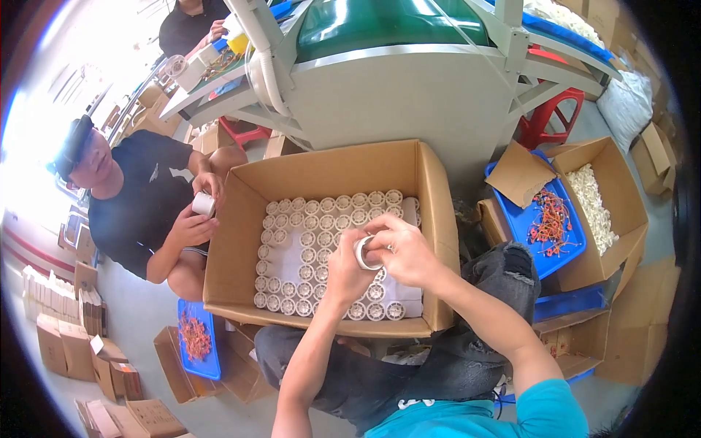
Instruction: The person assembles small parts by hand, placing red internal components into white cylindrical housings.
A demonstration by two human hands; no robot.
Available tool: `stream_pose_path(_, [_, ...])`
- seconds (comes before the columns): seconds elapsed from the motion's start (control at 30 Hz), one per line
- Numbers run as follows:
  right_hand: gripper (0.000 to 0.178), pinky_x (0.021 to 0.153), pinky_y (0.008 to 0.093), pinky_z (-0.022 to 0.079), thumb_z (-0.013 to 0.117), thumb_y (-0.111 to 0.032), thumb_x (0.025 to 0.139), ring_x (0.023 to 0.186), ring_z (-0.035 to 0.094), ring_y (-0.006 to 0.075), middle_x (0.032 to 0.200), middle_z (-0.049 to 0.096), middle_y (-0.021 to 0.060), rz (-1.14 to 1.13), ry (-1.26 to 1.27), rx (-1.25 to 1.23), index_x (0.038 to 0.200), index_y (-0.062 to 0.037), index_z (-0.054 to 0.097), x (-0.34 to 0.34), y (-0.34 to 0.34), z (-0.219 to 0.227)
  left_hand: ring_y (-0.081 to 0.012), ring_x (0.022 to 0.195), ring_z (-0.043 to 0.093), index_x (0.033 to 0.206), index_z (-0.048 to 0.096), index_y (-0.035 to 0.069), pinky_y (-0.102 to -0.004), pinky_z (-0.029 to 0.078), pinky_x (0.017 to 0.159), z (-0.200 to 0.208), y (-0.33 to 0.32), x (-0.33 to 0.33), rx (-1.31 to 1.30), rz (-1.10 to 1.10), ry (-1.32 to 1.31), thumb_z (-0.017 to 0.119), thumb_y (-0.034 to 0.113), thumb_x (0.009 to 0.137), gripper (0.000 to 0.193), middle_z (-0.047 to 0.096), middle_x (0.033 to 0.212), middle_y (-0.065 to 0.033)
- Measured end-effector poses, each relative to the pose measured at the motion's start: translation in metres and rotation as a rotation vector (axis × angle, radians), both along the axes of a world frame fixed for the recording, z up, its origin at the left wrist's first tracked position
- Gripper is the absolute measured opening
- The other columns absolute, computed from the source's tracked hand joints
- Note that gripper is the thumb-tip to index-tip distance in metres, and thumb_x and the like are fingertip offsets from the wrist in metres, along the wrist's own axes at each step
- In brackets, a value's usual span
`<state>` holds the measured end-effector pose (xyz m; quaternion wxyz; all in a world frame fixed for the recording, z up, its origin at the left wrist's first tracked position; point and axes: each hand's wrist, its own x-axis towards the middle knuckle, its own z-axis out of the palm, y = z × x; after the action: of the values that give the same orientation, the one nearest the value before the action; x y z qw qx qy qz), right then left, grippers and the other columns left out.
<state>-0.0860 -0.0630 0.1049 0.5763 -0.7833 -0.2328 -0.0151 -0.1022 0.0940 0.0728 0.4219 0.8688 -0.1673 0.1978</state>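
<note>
Two hands meet over the middle of the head view: the left hand [343, 264] wraps the outside of a white plastic cylinder [359, 255], and the right hand [403, 252] has its fingers bent at the open mouth, though whether they pinch anything inside I cannot tell. That cylinder is up above the cardboard box [328, 173], where white slotted discs [295, 219] sit in rows. Looks light, stiff, likely a touch slick, its rim probably the weak spot; the outer wall should give the best hold, without a hard squeeze. Over on the left, a co-worker [139, 208] grips another white cylinder [204, 205].
</note>
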Motion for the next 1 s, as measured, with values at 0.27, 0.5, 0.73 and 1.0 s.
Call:
stream_pose_path(0.27, [0.011,0.083,0.0376,0.051,0.069,-0.005,0.072,0.093,0.064,0.0302,0.106,0.064,0.0128,0.007,-0.026,0.045,0.083,-0.002,0.073,0.0,0.002,-0.006,-0.0359,0.083,0.068,0.11,0.047,0.005,-0.041,0.054,0.068,0.001,-0.002,-0.005,0.003,0.02,0.051,0.081,0.008,0.07,0.052,0.066,0.093,-0.0171])
stream_pose_path(0.5, [0.014,0.087,0.0377,0.05,0.069,-0.011,0.073,0.098,0.064,0.0298,0.108,0.065,0.013,0.013,0.041,-0.036,0.084,-0.0031,0.074,0.006,0.0,-0.006,-0.0347,0.087,0.069,0.115,0.046,0.004,-0.0402,0.055,0.072,-0.003,-0.002,-0.002,-0.064,0.027,0.168,0.083,0.01,0.068,0.06,0.067,0.096,-0.0182])
stream_pose_path(0.73, [0.033,0.09,0.0369,0.049,0.075,-0.008,0.075,0.104,0.062,0.0298,0.111,0.064,0.0151,-0.161,-0.005,0.0,0.107,-0.0028,0.07,0.018,-0.021,0.022,-0.0369,0.097,0.057,0.116,0.048,0.004,-0.0442,0.047,0.081,0.012,0.003,0.049,0.024,-0.021,-0.037,0.085,0.023,0.067,0.063,0.058,0.107,-0.0173])
stream_pose_path(1.0, [0.037,0.074,0.031,0.051,0.07,-0.003,0.08,0.09,0.062,0.0233,0.108,0.063,0.0126,-0.307,-0.031,0.176,0.117,-0.0036,0.066,0.018,-0.023,0.026,-0.0329,0.11,0.057,0.131,0.044,0.002,-0.0417,0.046,0.092,0.103,0.003,0.197,-0.077,0.124,-0.282,0.085,0.027,0.07,0.078,0.058,0.117,-0.0193])
